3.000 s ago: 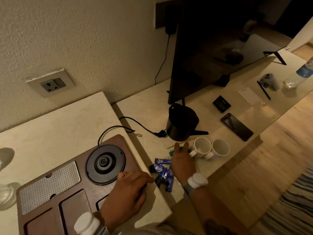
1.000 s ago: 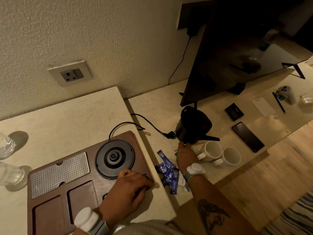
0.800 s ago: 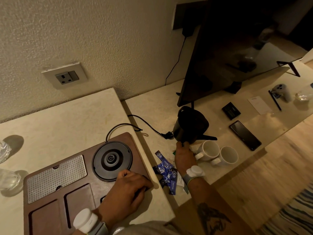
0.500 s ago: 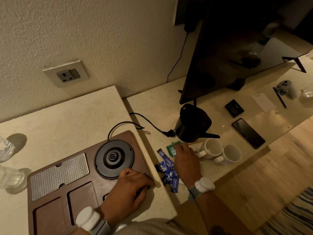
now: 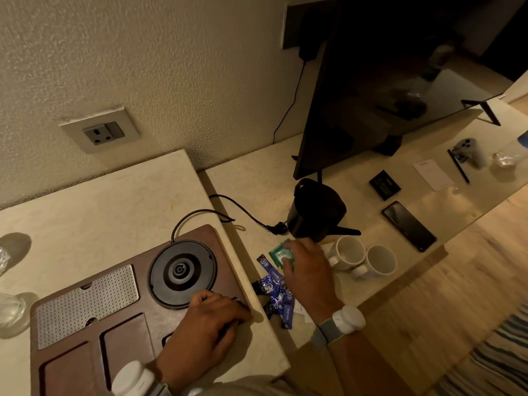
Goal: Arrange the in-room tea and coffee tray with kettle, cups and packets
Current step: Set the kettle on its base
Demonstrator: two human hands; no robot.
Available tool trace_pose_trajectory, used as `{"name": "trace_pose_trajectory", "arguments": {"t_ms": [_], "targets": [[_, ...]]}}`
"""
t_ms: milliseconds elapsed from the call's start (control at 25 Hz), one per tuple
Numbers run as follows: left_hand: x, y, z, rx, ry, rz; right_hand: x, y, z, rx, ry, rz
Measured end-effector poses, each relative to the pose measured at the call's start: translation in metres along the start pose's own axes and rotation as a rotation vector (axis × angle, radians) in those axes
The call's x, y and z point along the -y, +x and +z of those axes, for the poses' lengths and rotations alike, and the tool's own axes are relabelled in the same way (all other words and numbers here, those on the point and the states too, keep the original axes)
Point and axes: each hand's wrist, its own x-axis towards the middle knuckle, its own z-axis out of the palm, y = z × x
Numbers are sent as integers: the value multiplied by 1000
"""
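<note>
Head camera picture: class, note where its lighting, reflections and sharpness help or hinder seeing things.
Head view: warm dim light; the black television screen mirrors the counter; the black kettle is nearly lost in shadow; the right hand is slightly motion-blurred at the green packet; edges bow from the wide lens.

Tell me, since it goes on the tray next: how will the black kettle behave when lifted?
The black kettle looks rigid, so it should lift as one piece by its loop handle. Its tall body could tip if nudged high up. Its weight is uncertain, since no water level shows. The two white mugs stand close, so swinging it might knock them.
</note>
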Motion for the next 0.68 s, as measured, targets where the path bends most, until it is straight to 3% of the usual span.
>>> {"name": "trace_pose_trajectory", "arguments": {"t_ms": [120,200,280,480,680], "targets": [[-2,5,-3,-21,-5,7,-5,42,-40,-291,-44,-50],[-2,8,-5,-19,1,2,-7,76,-65,-402,-112,-14],[-4,11,-7,-30,8,12,-9,102,-76,-382,-172,45],[-8,12,-13,-38,6,15,-22,124,-66,-85,-158,90],[-5,1,-24,-98,-38,-28,-14,129,-88,-251,5,-16]]}}
